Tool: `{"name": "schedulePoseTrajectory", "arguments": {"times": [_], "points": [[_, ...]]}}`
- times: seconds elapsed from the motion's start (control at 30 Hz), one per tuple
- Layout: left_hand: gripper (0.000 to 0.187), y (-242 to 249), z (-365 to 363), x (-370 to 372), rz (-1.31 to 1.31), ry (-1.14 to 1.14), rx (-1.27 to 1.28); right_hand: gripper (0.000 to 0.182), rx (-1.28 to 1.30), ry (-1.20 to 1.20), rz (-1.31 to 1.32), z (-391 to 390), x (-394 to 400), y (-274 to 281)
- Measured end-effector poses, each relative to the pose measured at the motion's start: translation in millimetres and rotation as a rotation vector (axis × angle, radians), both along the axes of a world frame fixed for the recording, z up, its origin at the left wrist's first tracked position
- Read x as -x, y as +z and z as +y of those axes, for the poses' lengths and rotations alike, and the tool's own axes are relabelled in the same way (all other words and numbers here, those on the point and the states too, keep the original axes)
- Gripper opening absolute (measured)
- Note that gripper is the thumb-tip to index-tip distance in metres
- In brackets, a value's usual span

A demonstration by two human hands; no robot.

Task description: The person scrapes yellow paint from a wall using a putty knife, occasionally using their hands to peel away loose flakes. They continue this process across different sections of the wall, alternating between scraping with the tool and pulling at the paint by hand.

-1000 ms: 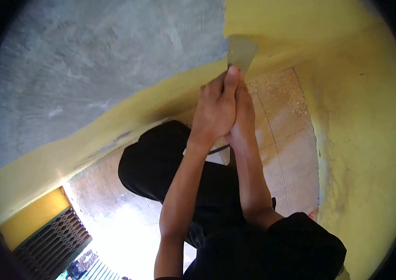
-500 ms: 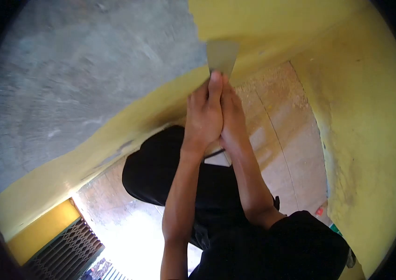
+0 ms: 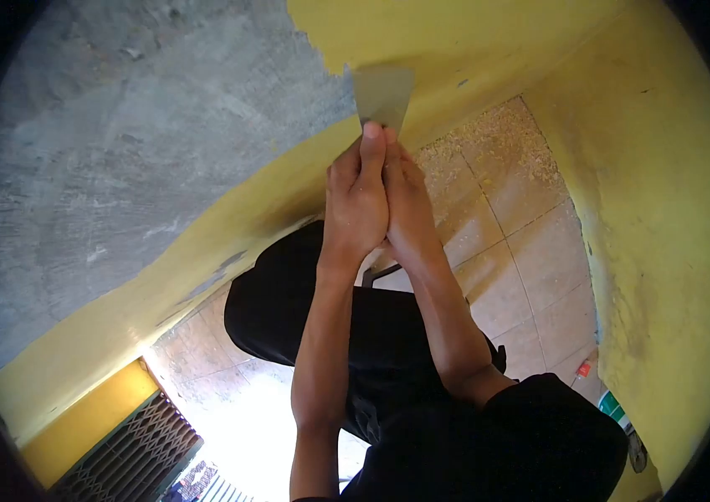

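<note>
Bare grey cement (image 3: pixel 120 142) across most of the wall already, stripped clean from the left edge to a ragged border just left of the scraper. Yellow paint (image 3: pixel 472 42) left to the right of that border, along a low band (image 3: pixel 204 259) at the foot of the wall, and over the whole side wall (image 3: pixel 664 217); by the look of it, the larger share of this wall done, the upper right patch and bottom strip not yet. Tiled floor (image 3: pixel 514 243) below, dusted with pale scrapings near the wall's foot. Black trousers (image 3: pixel 305 309) over a bent knee under the arms. Left hand (image 3: pixel 356 209) and right hand (image 3: pixel 409 222) pressed together, both closed tight round the scraper's handle, left forefinger stretched up onto the blade's base. Scraper (image 3: pixel 383 96) flat against the wall, blade edge right at the paint border. Small red and green packs (image 3: pixel 602 389) on the floor by the side wall, too small for any lettering. No brand, label or writing readable anywhere.
</note>
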State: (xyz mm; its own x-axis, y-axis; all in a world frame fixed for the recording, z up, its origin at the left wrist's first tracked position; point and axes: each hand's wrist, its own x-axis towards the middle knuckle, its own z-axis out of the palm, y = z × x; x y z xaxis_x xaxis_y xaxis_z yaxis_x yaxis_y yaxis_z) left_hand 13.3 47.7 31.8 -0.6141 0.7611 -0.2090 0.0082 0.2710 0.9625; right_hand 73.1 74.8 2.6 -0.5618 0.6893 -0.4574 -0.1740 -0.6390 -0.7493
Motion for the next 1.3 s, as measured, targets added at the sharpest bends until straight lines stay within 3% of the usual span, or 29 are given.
{"name": "schedulePoseTrajectory", "arguments": {"times": [0.07,0.2,0.27,0.3,0.37,0.5,0.57,0.67,0.8,0.87,1.07,1.17,1.3], "points": [[0.059,-3.9,-6.8,-5.2,-0.040,0.022,0.010,0.052,-0.156,-0.087,0.077,-2.7,-3.3,14.0],[0.056,-10.1,-6.1,-7.0,-0.086,0.068,0.010,0.052,-0.159,-0.007,-0.065,-3.5,3.8,-6.9],[0.056,-7.0,-3.9,-5.6,-0.096,0.101,0.027,0.055,-0.414,-0.347,-0.059,-14.8,21.4,-29.0],[0.057,7.9,-2.4,-5.1,-0.080,0.047,-0.006,0.055,-0.405,-0.336,-0.075,-11.0,12.5,-14.6],[0.057,5.9,-5.1,-6.8,-0.080,0.005,-0.033,0.052,-0.071,0.025,0.072,2.2,-10.6,14.1],[0.058,-0.4,-1.6,-3.0,-0.012,0.051,0.010,0.051,-0.063,0.008,-0.023,-0.2,1.7,0.2],[0.060,-3.3,-5.7,-2.8,-0.071,0.025,-0.010,0.056,-0.149,-0.179,0.050,-11.1,7.3,-4.4],[0.061,21.7,-4.3,-5.9,-0.127,-0.006,-0.032,0.057,-0.112,-0.027,0.093,-3.8,-6.1,17.6],[0.064,11.9,-4.2,-5.5,-0.015,-0.001,-0.005,0.055,-0.119,-0.031,-0.019,-4.7,0.1,9.9],[0.062,15.7,-5.7,-5.2,-0.026,0.003,-0.044,0.056,-0.303,-0.150,0.025,-8.6,2.3,7.9],[0.061,0.3,-5.9,-5.5,-0.134,0.051,-0.020,0.053,-0.109,0.030,-0.041,-3.3,-3.6,7.9],[0.061,9.1,-5.8,-2.3,-0.002,-0.001,-0.025,0.053,-0.290,-0.088,0.075,-3.2,-2.5,10.1],[0.061,7.6,-8.3,-4.3,-0.067,-0.001,-0.006,0.054,-0.178,-0.019,0.046,-6.5,-4.7,11.7]]}}
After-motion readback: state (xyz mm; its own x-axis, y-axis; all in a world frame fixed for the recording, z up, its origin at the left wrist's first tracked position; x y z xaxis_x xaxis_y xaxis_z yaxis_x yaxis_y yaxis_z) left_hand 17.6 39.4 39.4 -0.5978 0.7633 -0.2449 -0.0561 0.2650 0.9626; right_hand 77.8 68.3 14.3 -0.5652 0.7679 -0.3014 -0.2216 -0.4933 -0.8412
